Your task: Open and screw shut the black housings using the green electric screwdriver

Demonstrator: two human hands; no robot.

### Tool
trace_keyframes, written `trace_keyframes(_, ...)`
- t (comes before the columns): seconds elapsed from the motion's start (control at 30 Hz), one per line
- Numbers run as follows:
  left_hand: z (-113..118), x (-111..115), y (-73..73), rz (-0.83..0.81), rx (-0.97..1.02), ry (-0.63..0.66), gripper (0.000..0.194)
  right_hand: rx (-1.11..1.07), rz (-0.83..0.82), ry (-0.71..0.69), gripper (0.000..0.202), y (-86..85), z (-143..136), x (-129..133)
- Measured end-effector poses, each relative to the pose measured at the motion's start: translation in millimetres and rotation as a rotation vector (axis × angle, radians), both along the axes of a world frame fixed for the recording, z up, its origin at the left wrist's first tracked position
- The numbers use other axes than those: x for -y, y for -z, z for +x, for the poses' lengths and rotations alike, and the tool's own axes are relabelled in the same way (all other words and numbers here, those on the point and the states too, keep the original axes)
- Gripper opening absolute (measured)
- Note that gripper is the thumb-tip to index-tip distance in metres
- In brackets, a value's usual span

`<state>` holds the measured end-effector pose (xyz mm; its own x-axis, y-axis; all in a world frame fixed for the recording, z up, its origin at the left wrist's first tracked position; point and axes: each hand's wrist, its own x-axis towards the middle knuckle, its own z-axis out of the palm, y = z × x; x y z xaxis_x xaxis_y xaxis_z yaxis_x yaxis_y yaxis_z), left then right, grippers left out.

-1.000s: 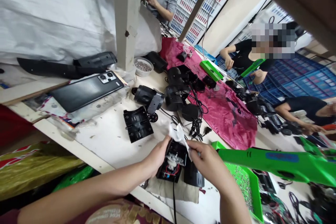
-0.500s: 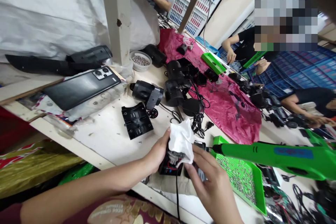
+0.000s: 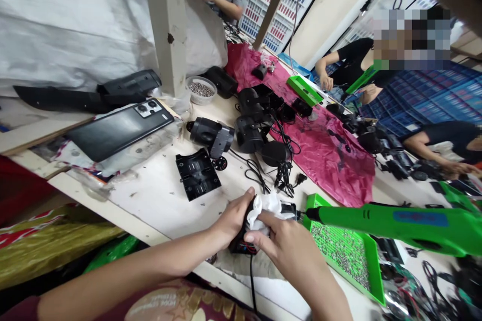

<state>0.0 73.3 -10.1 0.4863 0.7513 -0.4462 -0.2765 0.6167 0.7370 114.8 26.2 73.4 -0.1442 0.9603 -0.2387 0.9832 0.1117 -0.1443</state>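
My left hand (image 3: 238, 218) is wrapped round a black device housing (image 3: 237, 247) near the table's front edge. Colored wires show at its lower end, and a black cord (image 3: 252, 281) hangs from it. Between thumb and fingers, my right hand (image 3: 280, 233) pinches a thin white cloth or tissue (image 3: 268, 205) that lies crumpled over the housing's top. Much of the housing is hidden by the cloth and both hands. A black half-shell (image 3: 198, 174) lies hollow side up to the left, with a black motor-like unit (image 3: 211, 135) behind it.
To the right, a green electric screwdriver (image 3: 384, 220) reaches over a green tray of screws (image 3: 376, 266). A smartphone (image 3: 120, 128) lies at left beside a post (image 3: 167, 35). Farther back are a tub of screws (image 3: 201, 89), a pink sheet (image 3: 320, 145), black units and co-workers.
The white cloth, spread upright before, is now bunched lower over the housing. My right hand has moved left and in over it, and my left hand has shifted slightly right.
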Motion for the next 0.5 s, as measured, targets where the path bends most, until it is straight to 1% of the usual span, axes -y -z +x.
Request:
trace_keyframes(0.1, 0, -1, 0.7, -0.011, -0.020, 0.015, 0.059, 0.029, 0.001, 0.025, 0.054, 0.0, 4, 0)
trace_keyframes(0.27, -1, -1, 1.0, -0.052, 0.062, 0.026, 0.059, -0.087, 0.026, 0.073, 0.055, 2.3, 12, 16)
trace_keyframes(0.33, 0, -1, 0.3, -0.111, 0.111, 0.004, 0.056, -0.127, 0.044, 0.105, 0.051, 2.3, 13, 24)
trace_keyframes(0.4, 1, 0, -0.7, -0.184, 0.134, -0.026, 0.053, -0.172, 0.062, 0.118, 0.042, 1.1, 12, 29)
trace_keyframes(0.5, 2, 0, -3.0, -0.271, 0.142, -0.044, 0.038, -0.278, 0.118, 0.071, 0.036, -4.6, 6, 27)
